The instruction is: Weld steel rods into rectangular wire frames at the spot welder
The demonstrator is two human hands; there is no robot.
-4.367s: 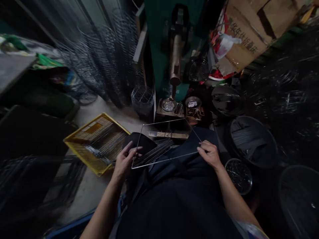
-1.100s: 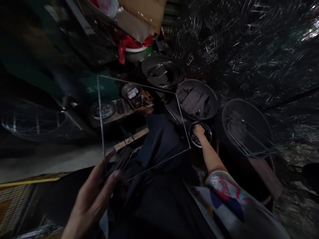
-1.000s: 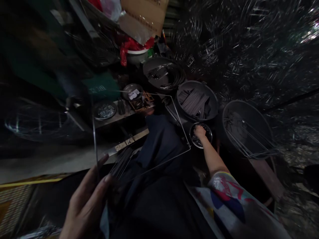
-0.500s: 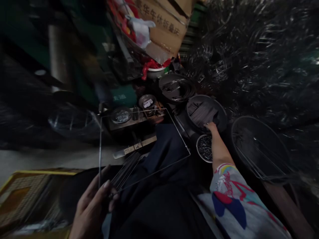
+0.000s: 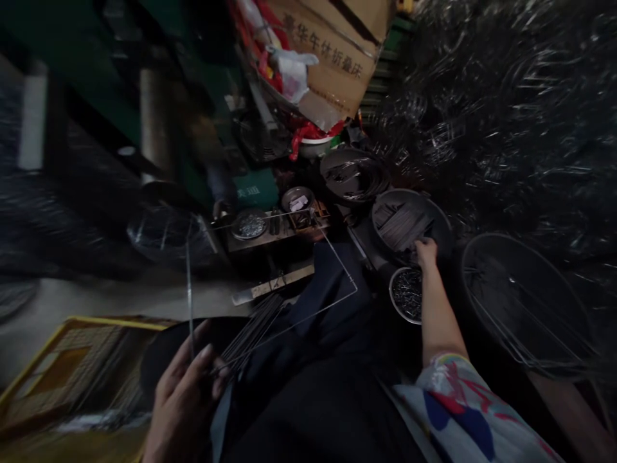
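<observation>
A thin metal wire frame (image 5: 189, 289), bent into a large rectangle, is pinched near one corner by my left hand (image 5: 186, 392). Beside those fingers, a bundle of thin dark rods (image 5: 255, 325) lies over my lap. My right hand (image 5: 427, 249) reaches into a round dark basin (image 5: 444, 225), its fingers curled at the near ends of a pile of flat dark strips (image 5: 400, 225). What these fingers grip, if anything, is too dark to make out. Just below the right wrist is a bowl (image 5: 393, 302) of small metal pieces.
A low bench (image 5: 263, 243) carries a dish of small shiny parts (image 5: 250, 225). At right stands a large basin with long rods (image 5: 525, 296). A yellow-edged crate (image 5: 62, 334) is at lower left. A cardboard box (image 5: 332, 58) sits behind; tangled wire pieces (image 5: 501, 128) heap at right.
The view has shifted, so the surroundings sit further right. The fingers of my right hand have curled in at the strips. My left hand keeps its grip on the wire frame.
</observation>
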